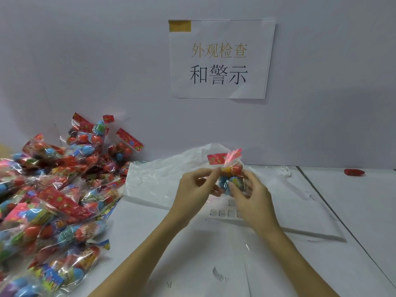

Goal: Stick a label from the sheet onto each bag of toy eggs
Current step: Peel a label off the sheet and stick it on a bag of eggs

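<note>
The left hand (pixel 192 185) and right hand (pixel 249 189), fingers curled, both gripped one clear plastic bag of red and blue toy eggs (pixel 230 174) above the white label sheet (pixel 225 212). A heap of identical bags (pixel 53 189) lay well left on the white table (pixel 353 211).

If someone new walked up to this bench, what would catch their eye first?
Probably the bright heap of bagged toy eggs piled at the left. Next, the left hand and right hand together holding one bag mid-table above the label sheet, and the printed sign on the wall behind.
</note>
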The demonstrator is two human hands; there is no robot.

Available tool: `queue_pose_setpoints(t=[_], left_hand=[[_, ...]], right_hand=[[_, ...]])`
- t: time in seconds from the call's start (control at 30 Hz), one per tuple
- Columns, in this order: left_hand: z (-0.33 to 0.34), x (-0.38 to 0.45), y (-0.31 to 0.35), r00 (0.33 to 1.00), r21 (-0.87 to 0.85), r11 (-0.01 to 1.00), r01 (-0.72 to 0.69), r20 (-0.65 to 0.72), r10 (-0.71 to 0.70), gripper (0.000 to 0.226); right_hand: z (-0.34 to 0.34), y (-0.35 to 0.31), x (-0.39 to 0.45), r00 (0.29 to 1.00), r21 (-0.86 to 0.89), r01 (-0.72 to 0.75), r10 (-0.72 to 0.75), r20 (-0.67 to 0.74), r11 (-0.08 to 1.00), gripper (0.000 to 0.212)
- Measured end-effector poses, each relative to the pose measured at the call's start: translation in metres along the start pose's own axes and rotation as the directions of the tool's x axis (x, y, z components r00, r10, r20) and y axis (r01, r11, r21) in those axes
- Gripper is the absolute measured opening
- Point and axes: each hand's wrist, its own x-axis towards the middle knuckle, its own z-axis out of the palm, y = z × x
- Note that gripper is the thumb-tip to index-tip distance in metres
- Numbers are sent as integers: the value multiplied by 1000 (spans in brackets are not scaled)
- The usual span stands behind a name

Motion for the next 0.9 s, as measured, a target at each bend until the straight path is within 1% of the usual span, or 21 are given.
queue_pose_setpoints(t=[0.03, 0.07, 0.1, 0.17, 0.23, 0.33, 0.43, 0.47, 0.5, 0.53, 0.57, 0.6, 0.63, 0.67, 0.7, 0.73, 0.77, 0.8, 0.83, 0.87, 0.9], left_hand=[[-1, 2, -2, 996, 87, 994, -64, -55, 69, 21], [0, 3, -4, 987, 167, 981, -95, -114, 114, 27], [1, 2, -5, 982, 203, 976, -71, -156, 104, 40], [2, 2, -1, 988, 105, 989, 102, -126, -89, 60], [0, 3, 0, 967, -86, 967, 240, -66, -246, 52], [-4, 5, 1, 949, -243, 933, 265, -104, -297, 29], [-4, 5, -1, 933, -217, 931, 293, -148, -328, 31], [-4, 5, -1, 927, -178, 933, 314, -153, -341, 37], [-5, 5, -2, 921, -160, 927, 339, -147, -362, 44], [-8, 7, -2, 913, -170, 917, 361, -136, -385, 49], [-11, 8, -3, 905, -201, 906, 373, -135, -403, 50], [-14, 10, -3, 897, -224, 899, 375, -158, -413, 49], [-19, 12, -4, 889, -218, 903, 370, -200, -413, 46], [-23, 15, -5, 882, -185, 914, 361, -249, -399, 42], [-28, 18, -7, 879, -132, 927, 350, -296, -374, 35], [-33, 21, -9, 880, -58, 942, 330, -343, -329, 26], [-40, 25, -12, 887, 52, 953, 298, -383, -256, 18], [-50, 28, -14, 901, 214, 940, 265, -404, -162, 16], [-61, 32, -18, 912, 422, 872, 249, -404, -65, 21], [-75, 33, -21, 917, 631, 730, 262, -399, 16, 31], [-89, 33, -23, 911, 788, 531, 313, -407, 66, 40]], right_hand=[[-3, 0, 2, 999, 86, -51, 52, -15, 995, 46], [-6, 0, 4, 994, 192, -111, 113, 2, 975, 43], [-9, 0, 6, 984, 303, -178, 172, 47, 936, 39], [-10, -2, 6, 966, 459, -254, 198, 168, 851, 32], [-9, -2, 5, 958, 430, -256, 169, 230, 866, 29], [-9, -4, 7, 953, 338, -229, 139, 270, 913, 32], [-9, -8, 4, 937, 292, -289, 207, 282, 912, 48], [-9, -8, 5, 929, 305, -319, 233, 288, 897, 52], [-13, -9, 7, 918, 367, -357, 250, 309, 859, 49], [-20, -12, 9, 905, 489, -406, 265, 333, 772, 40], [-32, -17, 12, 892, 639, -446, 257, 372, 627, 31], [-48, -23, 14, 881, 787, -473, 184, 436, 397, 27], [-64, -28, 14, 885, 879, -466, 42, 464, 99, 31], [-77, -32, 12, 901, 887, -433, -97, 423, -160, 36], [-88, -37, 11, 912, 867, -408, -163, 375, -286, 41], [-95, -38, 10, 903, 845, -425, -220, 369, -325, 44], [-95, -34, 9, 873, 818, -476, -282, 397, -322, 45], [-93, -30, 8, 838, 796, -534, -304, 453, -286, 48], [-90, -25, 8, 804, 774, -585, -301, 513, -243, 53], [-84, -21, 8, 778, 758, -621, -280, 563, -199, 57], [-79, -18, 8, 774, 765, -628, -226, 592, -146, 58]])
